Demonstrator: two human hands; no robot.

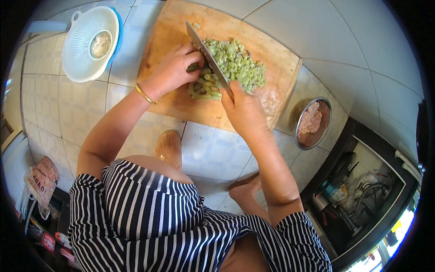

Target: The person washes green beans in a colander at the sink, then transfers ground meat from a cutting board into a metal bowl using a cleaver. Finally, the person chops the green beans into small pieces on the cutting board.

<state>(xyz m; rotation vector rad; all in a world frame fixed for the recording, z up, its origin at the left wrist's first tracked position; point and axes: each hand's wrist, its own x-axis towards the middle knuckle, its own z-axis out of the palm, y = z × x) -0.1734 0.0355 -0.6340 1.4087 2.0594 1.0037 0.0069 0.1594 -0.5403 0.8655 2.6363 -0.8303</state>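
A wooden cutting board [173,20] lies on the tiled floor. My right hand [245,107] grips the handle of a kitchen knife [212,63], whose blade crosses the board diagonally towards the upper left. Left of the blade, my left hand [183,64], with a gold bangle at the wrist, has its curled fingers on green vegetable strips; the fingertips are partly hidden. Uncut green strips [205,90] lie below that hand, beside the blade. A heap of chopped green vegetable [236,63] is spread right of the knife.
A white plastic colander [73,51] with a blue rim behind it stands at the upper left. Right of the board is a metal bowl [298,136] with minced meat [310,120]. A dark-framed open compartment [353,125] with hoses and pans is at the right. My feet are below the board.
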